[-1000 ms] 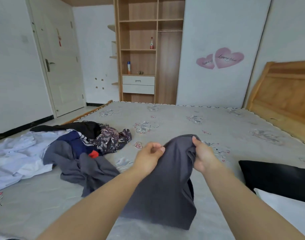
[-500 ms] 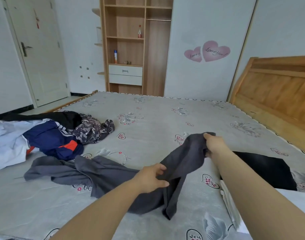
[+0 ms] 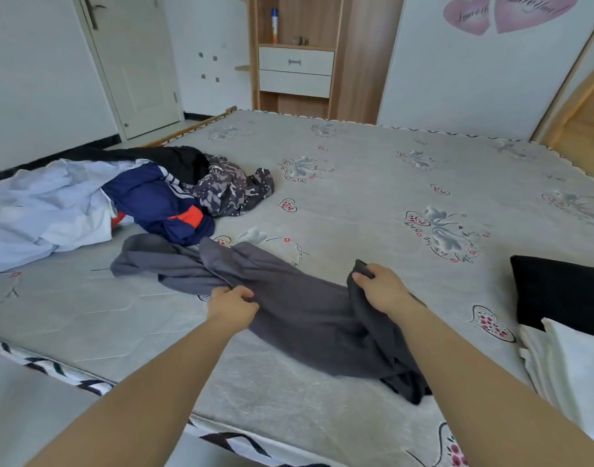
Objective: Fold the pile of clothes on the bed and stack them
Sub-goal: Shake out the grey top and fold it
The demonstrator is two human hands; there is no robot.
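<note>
A dark grey garment (image 3: 302, 315) lies stretched across the grey flowered bed (image 3: 373, 197) in front of me. My left hand (image 3: 233, 303) grips its bunched cloth near the middle. My right hand (image 3: 383, 286) pinches a raised edge of the same garment further right. The garment's far end trails left toward the pile of clothes (image 3: 160, 197): a navy and orange jacket, a patterned dark piece, a black piece and a pale blue-white one. At the right lie a folded black garment (image 3: 558, 291) and a folded white one (image 3: 572, 362).
The bed's near edge with a black-and-white striped trim (image 3: 69, 375) runs along the lower left. A wooden headboard (image 3: 585, 129) stands at the right. A wooden shelf unit with drawers (image 3: 295, 69) and a white door (image 3: 133, 62) are behind the bed.
Both hands have lowered the grey garment from the air onto the bed and spread it out flat. The view has tilted down and closer to the bed.
</note>
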